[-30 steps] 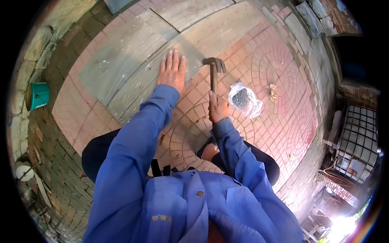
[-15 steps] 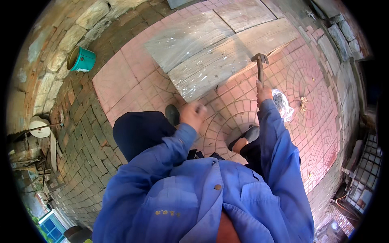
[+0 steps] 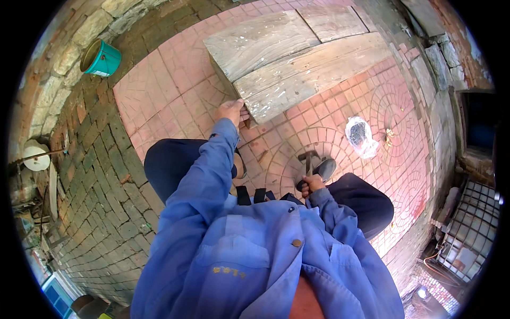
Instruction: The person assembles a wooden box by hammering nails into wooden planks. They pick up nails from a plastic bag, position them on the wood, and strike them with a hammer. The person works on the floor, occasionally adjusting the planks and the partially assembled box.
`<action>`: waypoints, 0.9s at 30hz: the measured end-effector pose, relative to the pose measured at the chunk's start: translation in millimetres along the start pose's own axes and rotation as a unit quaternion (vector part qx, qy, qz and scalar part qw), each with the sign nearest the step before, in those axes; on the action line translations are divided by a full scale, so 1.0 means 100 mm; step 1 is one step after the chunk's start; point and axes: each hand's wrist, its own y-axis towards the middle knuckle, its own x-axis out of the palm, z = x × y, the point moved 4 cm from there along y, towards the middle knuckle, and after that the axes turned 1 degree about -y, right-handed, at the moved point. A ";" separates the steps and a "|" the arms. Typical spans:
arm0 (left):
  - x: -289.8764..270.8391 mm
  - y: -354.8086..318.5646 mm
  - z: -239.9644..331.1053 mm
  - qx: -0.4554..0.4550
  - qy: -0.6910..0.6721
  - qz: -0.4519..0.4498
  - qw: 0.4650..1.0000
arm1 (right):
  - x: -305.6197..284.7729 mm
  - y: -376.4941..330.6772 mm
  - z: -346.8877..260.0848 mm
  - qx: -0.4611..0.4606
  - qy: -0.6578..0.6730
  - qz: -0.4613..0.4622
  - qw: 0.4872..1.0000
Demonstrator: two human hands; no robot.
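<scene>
A low wooden piece with a top of weathered planks (image 3: 313, 66), spattered with pale spots, stands on the pink paving ahead of me. My left hand (image 3: 231, 111) is at its near left corner, fingers closed around the edge. The fingertips are partly hidden there. My right hand (image 3: 313, 185) is closed around the handle of a hammer (image 3: 308, 157), low beside my right shoe (image 3: 325, 169). The hammer's head points away from me. To the right of the planks lies a clear plastic bag (image 3: 361, 137) with dark contents, which I cannot make out.
A green bucket (image 3: 108, 61) stands by the stone wall at the far left. Small tan scraps (image 3: 389, 137) lie on the paving beyond the bag. A wire cage around a pale container (image 3: 467, 239) is at the right edge.
My right hand has brought the hammer down and back from the planks toward my right shoe. My left hand has moved forward and left onto the planks' near left corner.
</scene>
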 end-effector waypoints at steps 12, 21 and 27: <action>0.07 0.10 0.02 0.067 0.043 0.055 0.995 | -0.14 0.36 0.00 -0.058 -0.314 0.115 0.941; 0.02 0.27 -0.05 0.088 0.100 0.043 0.990 | 0.38 0.34 0.01 -0.356 -0.636 0.107 0.677; 0.04 0.20 0.00 0.029 0.107 0.024 0.994 | 0.58 0.39 0.16 -0.310 -0.644 0.069 0.696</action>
